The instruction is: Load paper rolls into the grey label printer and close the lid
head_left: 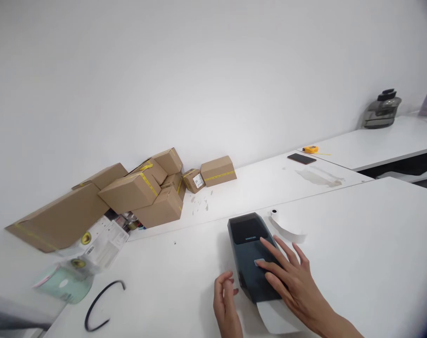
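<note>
A dark blue-grey device with a glossy black top panel, which looks like a label printer (250, 277), lies at a slant on the white table. White paper (277, 317) sticks out from its near end. Over its top my right hand (294, 281) is spread, one fingertip on a small light-blue button (258, 262). My left hand (226, 305) rests beside the printer's left side, fingers loosely bent, with nothing seen in them. Just past the printer's upper right corner lies a small white paper roll (275, 215), its strip unrolled toward the right.
Several cardboard boxes (129, 193) are piled against the wall at left. Nearer are plastic packets (104, 246), a mint-green pouch (67, 284) and a curved black strip (94, 303). A phone (301, 158), yellow tape measure (311, 149) and dark translucent bottle (381, 111) are farther right.
</note>
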`<act>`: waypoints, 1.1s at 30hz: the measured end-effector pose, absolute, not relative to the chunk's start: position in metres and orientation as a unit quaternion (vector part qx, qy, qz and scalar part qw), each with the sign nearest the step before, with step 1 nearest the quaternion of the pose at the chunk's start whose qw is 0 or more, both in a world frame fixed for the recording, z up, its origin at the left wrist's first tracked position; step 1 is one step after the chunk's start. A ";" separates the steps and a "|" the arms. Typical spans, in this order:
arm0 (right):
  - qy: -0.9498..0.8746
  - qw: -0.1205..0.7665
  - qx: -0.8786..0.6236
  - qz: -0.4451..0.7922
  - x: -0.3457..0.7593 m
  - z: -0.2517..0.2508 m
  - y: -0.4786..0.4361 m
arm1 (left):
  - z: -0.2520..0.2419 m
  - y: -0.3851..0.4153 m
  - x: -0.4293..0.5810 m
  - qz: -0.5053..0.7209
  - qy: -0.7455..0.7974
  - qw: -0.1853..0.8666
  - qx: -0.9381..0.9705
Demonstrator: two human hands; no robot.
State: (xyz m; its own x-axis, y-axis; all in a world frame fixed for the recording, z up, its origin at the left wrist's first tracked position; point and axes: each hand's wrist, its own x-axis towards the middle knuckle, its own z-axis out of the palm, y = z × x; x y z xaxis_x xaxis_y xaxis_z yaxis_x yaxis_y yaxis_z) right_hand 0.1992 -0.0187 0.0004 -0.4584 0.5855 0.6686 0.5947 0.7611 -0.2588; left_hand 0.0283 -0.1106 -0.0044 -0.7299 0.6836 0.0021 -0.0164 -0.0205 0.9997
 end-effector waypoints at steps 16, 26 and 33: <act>-0.576 0.438 -0.503 0.473 0.226 -0.039 -0.020 | -0.017 -0.095 0.056 0.655 0.628 0.338 0.250; -0.601 0.478 -0.475 0.430 0.208 -0.095 -0.014 | -0.036 -0.095 0.066 0.635 0.658 0.301 0.270; -0.715 0.471 -0.411 0.314 0.206 -0.024 -0.005 | 0.010 -0.083 0.050 0.638 0.649 0.267 0.317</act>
State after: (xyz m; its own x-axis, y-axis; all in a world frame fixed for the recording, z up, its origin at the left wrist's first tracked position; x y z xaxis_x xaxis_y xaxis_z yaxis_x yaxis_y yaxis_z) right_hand 0.2061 -0.0047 -0.0240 -0.2198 0.8827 0.4155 0.2918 0.4659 -0.8354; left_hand 0.0496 -0.0831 0.0103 -0.6560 0.7526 0.0578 0.0704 -0.0152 0.9974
